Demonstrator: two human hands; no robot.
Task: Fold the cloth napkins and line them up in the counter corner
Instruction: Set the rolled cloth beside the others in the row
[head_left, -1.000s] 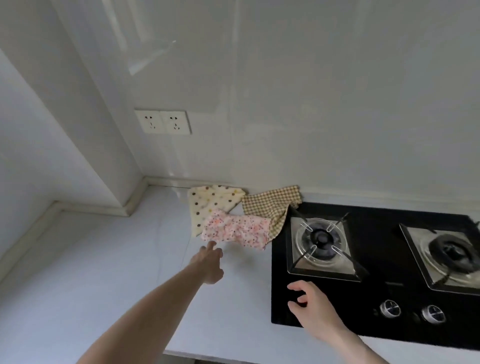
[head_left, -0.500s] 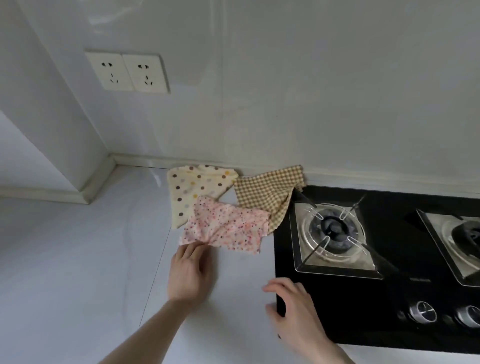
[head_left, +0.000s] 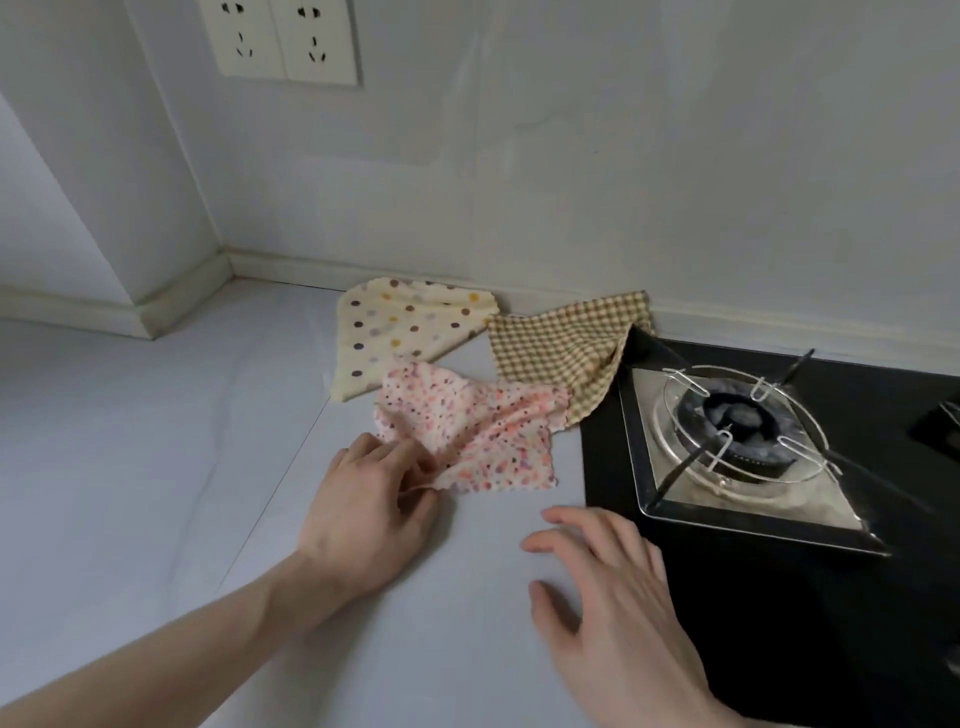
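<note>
Pink napkin (head_left: 470, 441) on counter (head_left: 156, 441) near-left of hob (head_left: 779, 597), near-left corner now pinched and lifted by left hand (head_left: 371, 506), flat-reaching before; right hand (head_left: 613, 587) spread, empty; folding starts.

Dim, even indoor light, soft shadows under both hands, wide-angle bending at edges, slight overall softness

The napkin (head_left: 470, 434) at the left hand's fingers (head_left: 400, 457) is pale pink, speckled with orange, red and purple dots. Beyond it lies a cream napkin (head_left: 400, 332) with brown, yellow and lilac polka dots. Right of that, a napkin (head_left: 566, 343) in tan-and-cream gingham. The surface (head_left: 130, 467) is pale grey-white. The hob (head_left: 779, 597) near the right fingers (head_left: 571, 525) is glossy black.
</note>
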